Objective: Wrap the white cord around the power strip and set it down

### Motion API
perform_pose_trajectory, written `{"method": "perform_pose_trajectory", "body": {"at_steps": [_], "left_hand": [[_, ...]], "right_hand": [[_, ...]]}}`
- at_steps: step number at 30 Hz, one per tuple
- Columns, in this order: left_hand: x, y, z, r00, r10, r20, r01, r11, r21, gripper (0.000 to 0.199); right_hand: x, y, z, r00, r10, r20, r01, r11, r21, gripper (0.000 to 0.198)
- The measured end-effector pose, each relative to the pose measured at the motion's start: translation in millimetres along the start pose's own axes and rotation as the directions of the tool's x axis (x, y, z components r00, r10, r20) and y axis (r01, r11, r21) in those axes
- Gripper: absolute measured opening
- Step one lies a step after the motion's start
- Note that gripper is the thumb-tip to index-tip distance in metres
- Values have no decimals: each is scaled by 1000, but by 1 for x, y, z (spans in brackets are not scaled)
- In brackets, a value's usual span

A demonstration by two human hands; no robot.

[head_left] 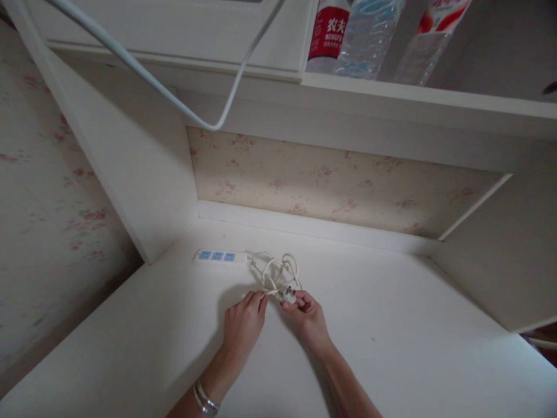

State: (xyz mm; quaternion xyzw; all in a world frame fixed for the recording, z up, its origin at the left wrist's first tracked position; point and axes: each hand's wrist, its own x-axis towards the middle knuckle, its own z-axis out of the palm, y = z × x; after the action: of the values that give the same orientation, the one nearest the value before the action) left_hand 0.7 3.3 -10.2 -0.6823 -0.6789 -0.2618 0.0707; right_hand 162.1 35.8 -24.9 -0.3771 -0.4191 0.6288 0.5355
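Cord right of the power strip seems springy; left hand pinches it, right hand its plug, likely the firmest hold.

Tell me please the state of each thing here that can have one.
Power strip: flat on the desk, sockets up, nothing plugged in
Cord: loosely looped, not straightened
Plug: held, unplugged
Left hand: closed on the cord
Right hand: closed on the plug
Bottles: on the shelf; caps out of view
Upper cable: hanging in a bend
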Motion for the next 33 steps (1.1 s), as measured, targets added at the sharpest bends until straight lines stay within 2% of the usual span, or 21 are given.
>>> {"method": "perform_pose_trajectory", "body": {"at_steps": [7,10,16,24,29,33], "left_hand": [[-1,1,-1,996,15,88,-22,997,79,27],[0,2,-1,991,35,126,-42,998,56,28],[3,3,-3,978,-11,209,16,1000,-24,26],[3,7,-4,979,-43,201,65,993,-103,25],[5,3,-2,979,-89,185,115,984,-137,31],[6,3,-1,984,-74,159,106,974,-202,33]], "right_hand": [[-1,3,-2,996,-10,91,15,998,-60,30],[0,6,-1,994,-45,97,50,997,-57,28],[2,18,2,985,-97,140,112,989,-98,28],[-1,21,11,989,-95,111,103,992,-68,31],[2,23,7,997,-47,68,52,996,-73,38],[6,22,4,996,-38,75,43,996,-77,35]]}}
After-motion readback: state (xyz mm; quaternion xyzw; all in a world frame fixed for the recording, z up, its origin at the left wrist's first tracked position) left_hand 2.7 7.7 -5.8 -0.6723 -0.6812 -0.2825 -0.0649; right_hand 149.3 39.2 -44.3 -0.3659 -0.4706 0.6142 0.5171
